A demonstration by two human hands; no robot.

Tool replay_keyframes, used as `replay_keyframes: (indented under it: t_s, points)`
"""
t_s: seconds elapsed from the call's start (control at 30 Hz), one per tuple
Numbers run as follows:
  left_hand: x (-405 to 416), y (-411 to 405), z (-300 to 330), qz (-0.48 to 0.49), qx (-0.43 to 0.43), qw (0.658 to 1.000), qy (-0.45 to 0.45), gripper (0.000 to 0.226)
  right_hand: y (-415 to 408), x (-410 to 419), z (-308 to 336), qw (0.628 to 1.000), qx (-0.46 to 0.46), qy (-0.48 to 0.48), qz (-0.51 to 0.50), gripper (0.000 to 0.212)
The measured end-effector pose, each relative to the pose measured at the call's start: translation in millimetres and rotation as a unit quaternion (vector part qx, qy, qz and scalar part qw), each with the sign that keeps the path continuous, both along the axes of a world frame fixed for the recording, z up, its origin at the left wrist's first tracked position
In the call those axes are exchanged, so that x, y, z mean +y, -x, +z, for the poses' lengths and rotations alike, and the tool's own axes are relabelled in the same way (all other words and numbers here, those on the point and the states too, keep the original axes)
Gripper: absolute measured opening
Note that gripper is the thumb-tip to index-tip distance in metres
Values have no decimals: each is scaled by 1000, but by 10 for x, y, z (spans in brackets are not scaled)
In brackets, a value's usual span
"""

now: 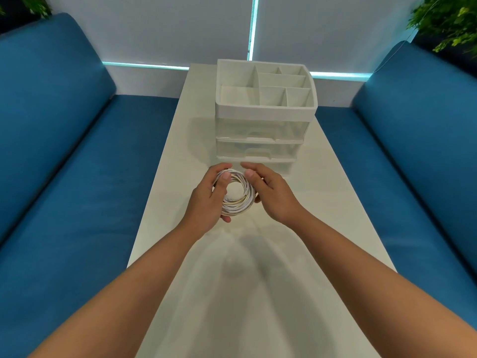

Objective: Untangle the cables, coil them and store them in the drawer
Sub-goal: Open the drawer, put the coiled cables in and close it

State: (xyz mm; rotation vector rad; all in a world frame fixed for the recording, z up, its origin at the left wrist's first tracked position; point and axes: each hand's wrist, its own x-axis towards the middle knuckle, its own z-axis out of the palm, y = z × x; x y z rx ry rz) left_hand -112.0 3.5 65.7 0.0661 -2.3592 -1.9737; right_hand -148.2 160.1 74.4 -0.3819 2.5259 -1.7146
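Left hand [210, 196] and right hand [268, 193] both grasp cable coil [238, 195], near drawer unit [263, 117] front; drawers apparently closed

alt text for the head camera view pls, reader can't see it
Both hands hold a coiled bundle of white cables above a white table: the left hand grips its left side, the right hand cups its right. Just beyond stands a white desktop organizer with two closed clear drawers, between blue sofas.
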Motion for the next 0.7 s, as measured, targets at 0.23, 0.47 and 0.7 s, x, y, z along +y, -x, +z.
replay_keyframes:
  t_s: [0.23,0.47,0.7]
  points:
    - [-144,90,-18,47,13,999,13,24,331,78,-48,974,-131,110,-149,19]
    - [-260,181,-213,73,-6,997,19,30,865,-34,-188,864,-315,323,-223,12]
    - [-296,280,-286,79,-19,996,21,29,1181,-115,-190,784,-350,443,-257,18]
